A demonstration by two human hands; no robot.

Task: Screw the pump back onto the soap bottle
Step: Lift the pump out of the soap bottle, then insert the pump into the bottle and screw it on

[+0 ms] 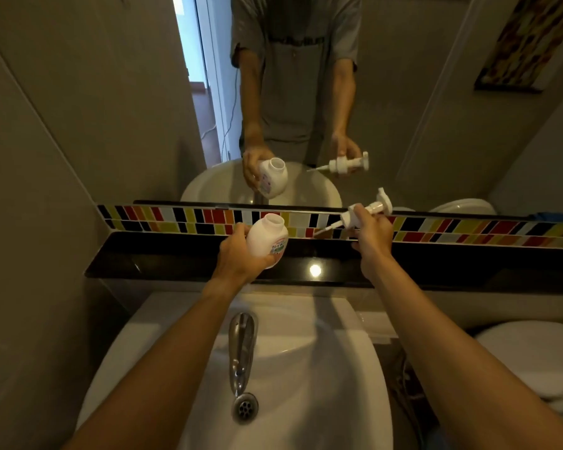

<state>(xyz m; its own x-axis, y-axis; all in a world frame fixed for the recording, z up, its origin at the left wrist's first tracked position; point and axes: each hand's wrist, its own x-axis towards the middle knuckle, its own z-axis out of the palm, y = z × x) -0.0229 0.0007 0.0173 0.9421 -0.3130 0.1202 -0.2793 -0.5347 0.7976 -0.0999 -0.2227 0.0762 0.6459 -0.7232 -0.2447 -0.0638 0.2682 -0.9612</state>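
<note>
A white soap bottle (266,237) with a coloured label and an open neck is tilted to the right in my left hand (241,254), above the black shelf. My right hand (369,235) grips the white pump (366,212) by its collar. The pump lies nearly sideways, nozzle head up to the right and dip tube pointing down-left toward the bottle. A gap of roughly a hand's width separates the tube tip from the bottle mouth. The mirror repeats both hands and both parts.
A glossy black shelf (306,264) runs under a band of coloured tiles (182,219) and a wide mirror (403,108). Below is a white basin (322,368) with a chrome tap (241,345) and drain (245,407). A white toilet lid (533,358) is at the right.
</note>
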